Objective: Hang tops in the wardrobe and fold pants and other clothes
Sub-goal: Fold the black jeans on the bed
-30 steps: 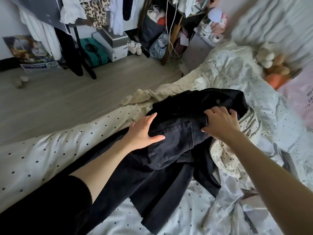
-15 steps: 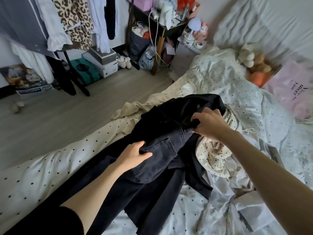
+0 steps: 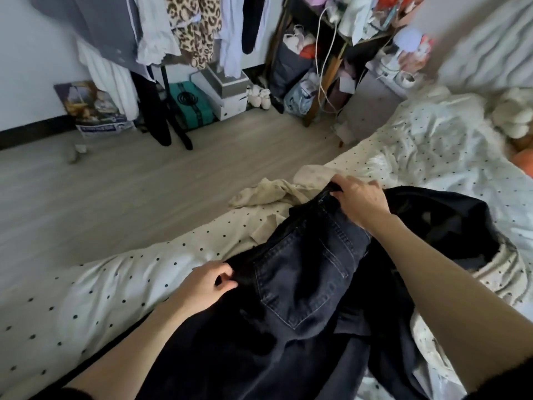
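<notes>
Fingers of the left hand (image 3: pixel 206 284) are curled, pinching the near edge of the black jeans (image 3: pixel 302 272) at about 7 o'clock in the head view. Those of the right hand (image 3: pixel 359 199) are bent over the jeans' waistband at about 1 o'clock, gripping it. Between the two hands the denim hangs slack, a stitched back pocket (image 3: pixel 291 287) facing up near the centre, and the legs trail toward 6 o'clock. The jeans lie on a bed with a white polka-dot sheet (image 3: pixel 95 287), partly over another black garment (image 3: pixel 450 223) at 3 o'clock. A crumpled beige garment (image 3: pixel 269 192) sits on the bed edge at 12 o'clock, just beyond the waistband. Farther out, at 11 o'clock, a clothes rack holds hanging tops, among them a leopard-print top (image 3: pixel 191 27); shoe boxes (image 3: pixel 222 93) stand on the wood floor beneath it. A cluttered shelf (image 3: pixel 331 53) is at 1 o'clock.
</notes>
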